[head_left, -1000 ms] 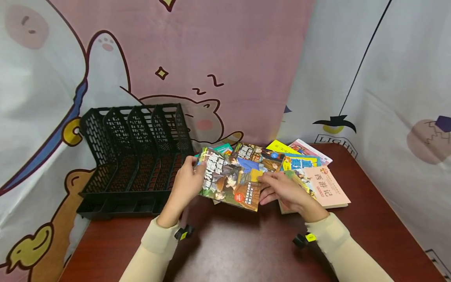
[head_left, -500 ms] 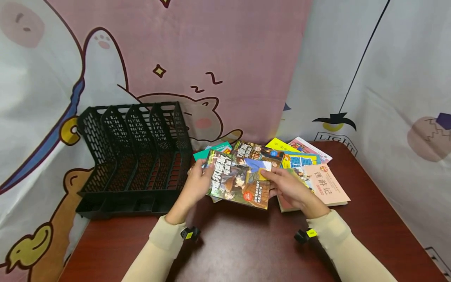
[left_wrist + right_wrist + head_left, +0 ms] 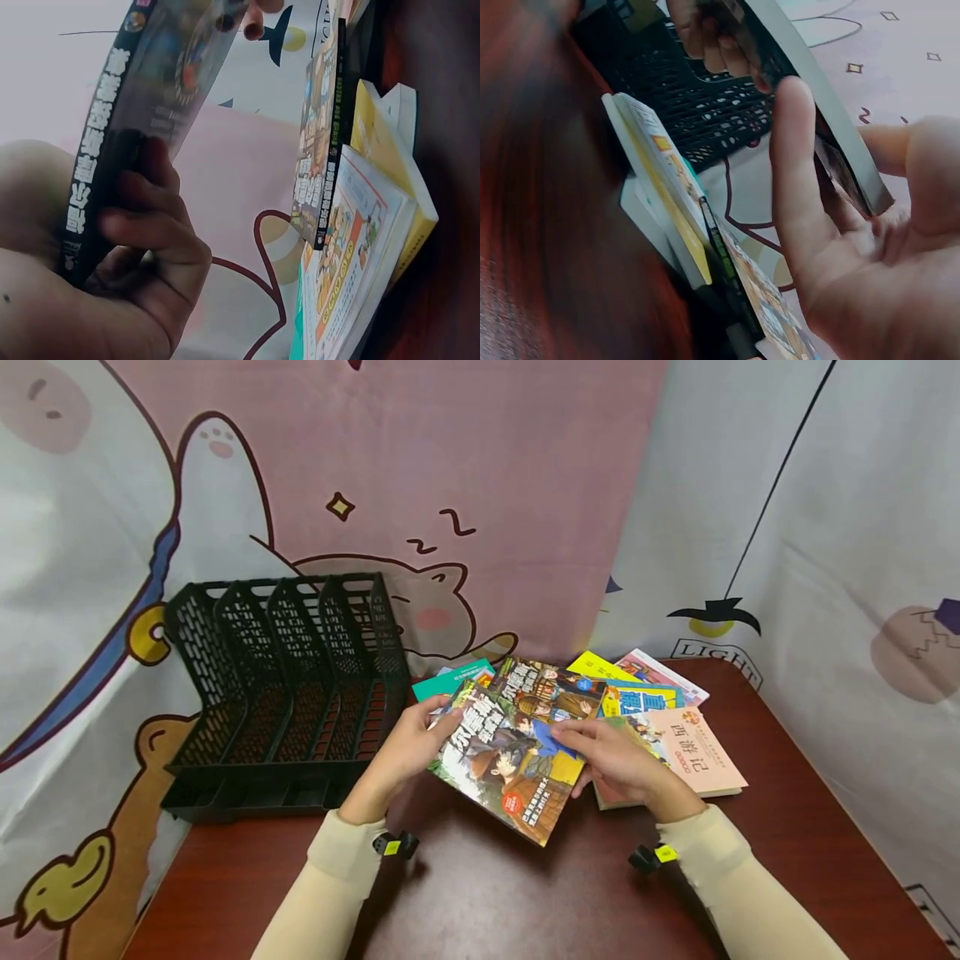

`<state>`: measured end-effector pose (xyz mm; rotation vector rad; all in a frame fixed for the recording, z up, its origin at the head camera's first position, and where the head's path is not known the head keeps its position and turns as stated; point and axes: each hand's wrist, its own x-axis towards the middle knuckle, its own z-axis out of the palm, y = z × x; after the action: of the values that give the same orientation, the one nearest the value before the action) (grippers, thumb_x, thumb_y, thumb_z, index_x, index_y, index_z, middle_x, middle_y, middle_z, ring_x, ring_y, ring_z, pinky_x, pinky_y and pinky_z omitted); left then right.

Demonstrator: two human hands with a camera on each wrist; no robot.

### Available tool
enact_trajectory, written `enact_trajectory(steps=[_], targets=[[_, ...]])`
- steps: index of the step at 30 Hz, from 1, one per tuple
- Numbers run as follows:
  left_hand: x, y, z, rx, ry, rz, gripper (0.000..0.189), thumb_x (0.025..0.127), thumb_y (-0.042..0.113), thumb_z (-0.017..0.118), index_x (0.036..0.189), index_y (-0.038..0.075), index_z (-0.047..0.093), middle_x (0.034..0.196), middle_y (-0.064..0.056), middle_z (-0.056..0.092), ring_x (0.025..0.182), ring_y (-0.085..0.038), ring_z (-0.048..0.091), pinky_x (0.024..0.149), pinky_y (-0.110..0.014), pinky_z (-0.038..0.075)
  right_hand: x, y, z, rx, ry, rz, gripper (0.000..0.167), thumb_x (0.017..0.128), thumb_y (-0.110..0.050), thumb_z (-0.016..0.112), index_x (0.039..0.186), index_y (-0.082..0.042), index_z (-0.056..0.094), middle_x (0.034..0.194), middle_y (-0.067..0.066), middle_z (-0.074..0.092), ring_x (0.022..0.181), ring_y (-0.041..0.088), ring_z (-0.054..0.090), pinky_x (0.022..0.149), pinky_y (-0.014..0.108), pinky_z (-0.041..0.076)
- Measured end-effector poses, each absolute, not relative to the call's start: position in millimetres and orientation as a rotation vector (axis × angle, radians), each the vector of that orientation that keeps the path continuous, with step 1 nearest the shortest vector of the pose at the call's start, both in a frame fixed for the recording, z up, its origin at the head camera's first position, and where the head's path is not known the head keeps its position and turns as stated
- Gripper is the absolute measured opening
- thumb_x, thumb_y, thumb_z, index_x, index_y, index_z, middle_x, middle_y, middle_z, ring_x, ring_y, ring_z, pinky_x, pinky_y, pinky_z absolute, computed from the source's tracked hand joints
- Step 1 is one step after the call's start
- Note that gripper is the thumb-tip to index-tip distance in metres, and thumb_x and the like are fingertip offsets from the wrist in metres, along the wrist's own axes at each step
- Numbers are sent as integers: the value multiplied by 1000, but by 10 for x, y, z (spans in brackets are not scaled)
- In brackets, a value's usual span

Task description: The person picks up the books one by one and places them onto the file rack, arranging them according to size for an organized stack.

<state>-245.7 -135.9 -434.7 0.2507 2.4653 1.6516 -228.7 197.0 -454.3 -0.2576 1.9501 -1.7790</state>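
Note:
Both hands hold one illustrated paperback book (image 3: pixel 510 760) above the front of a book pile. My left hand (image 3: pixel 408 747) grips its left edge, thumb on the cover; in the left wrist view the fingers (image 3: pixel 161 232) curl under the black spine. My right hand (image 3: pixel 618 764) pinches the right edge, with its thumb on the cover and a finger (image 3: pixel 791 142) beneath. Behind lies a similar dark-covered book (image 3: pixel 547 685). To the right is a thick pink book (image 3: pixel 693 756), partly covered by the right hand and wrist.
A black mesh file rack (image 3: pixel 285 693) with several slots stands at the left of the brown table (image 3: pixel 480 902). Yellow (image 3: pixel 596 667), green (image 3: pixel 453 681) and blue-yellow books (image 3: pixel 645 700) lie in the pile by the back wall curtain (image 3: pixel 525 510).
The held book first shifts right, then turns clockwise so its lower corner points toward the person. More of the dark-covered book behind shows. Both hands keep their hold.

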Motion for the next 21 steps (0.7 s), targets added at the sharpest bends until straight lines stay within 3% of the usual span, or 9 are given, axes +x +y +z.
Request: enact_trajectory(steps=[4,7,10,12,15,16,18,21], targets=[[-2445,-1351,-4347,294,2512,1606,59,112,35,66,161,5,55,155,-17,65,115,-21,67,93,-35,56,-2240,1927,-4543,-369,1900,-1668,58,119,-38,51,159,4,49,150,23,61,97,20,79,68,61,66],[-2429,-1336,-4338,281,2551,1591,58,111,37,68,158,5,59,155,-16,66,123,-26,68,101,-45,58,-2214,1896,-4543,-429,1915,-1630,54,120,-39,47,157,0,49,150,25,64,96,27,81,73,67,64],[-2427,-1325,-4340,262,2584,1583,58,111,41,68,156,6,61,157,-16,64,136,-30,65,110,-51,56,-2191,1870,-4547,-475,2022,-1617,53,121,-36,45,159,1,49,154,24,63,123,33,74,101,64,61],[-2429,-1328,-4341,248,2604,1578,55,110,43,68,152,8,66,151,-14,69,134,-27,66,108,-48,57,-2180,1856,-4547,-482,2099,-1607,56,121,-35,45,161,4,46,160,27,57,145,40,61,122,63,49],[-2436,-1355,-4333,205,2588,1610,44,110,45,67,139,13,76,117,-8,78,105,-21,70,85,-38,58,-2173,1841,-4544,-472,2185,-1624,59,120,-33,47,163,7,43,169,30,45,166,48,27,135,68,24],[-2435,-1369,-4323,186,2570,1633,41,110,46,67,135,16,78,107,-5,78,94,-19,68,77,-35,55,-2176,1838,-4539,-475,2192,-1646,56,120,-32,47,160,8,48,165,32,49,164,51,30,131,69,31],[-2440,-1391,-4301,142,2539,1675,40,110,50,66,132,19,79,87,-2,74,75,-18,64,66,-33,53,-2186,1831,-4536,-492,2206,-1697,48,120,-30,48,149,8,57,148,31,60,152,47,46,125,58,45],[-2458,-1407,-4286,89,2478,1746,49,110,57,63,140,19,73,97,-4,78,68,-18,68,64,-36,58,-2202,1827,-4536,-506,2127,-1823,38,121,-26,47,134,7,61,117,20,69,115,31,70,87,46,66]])
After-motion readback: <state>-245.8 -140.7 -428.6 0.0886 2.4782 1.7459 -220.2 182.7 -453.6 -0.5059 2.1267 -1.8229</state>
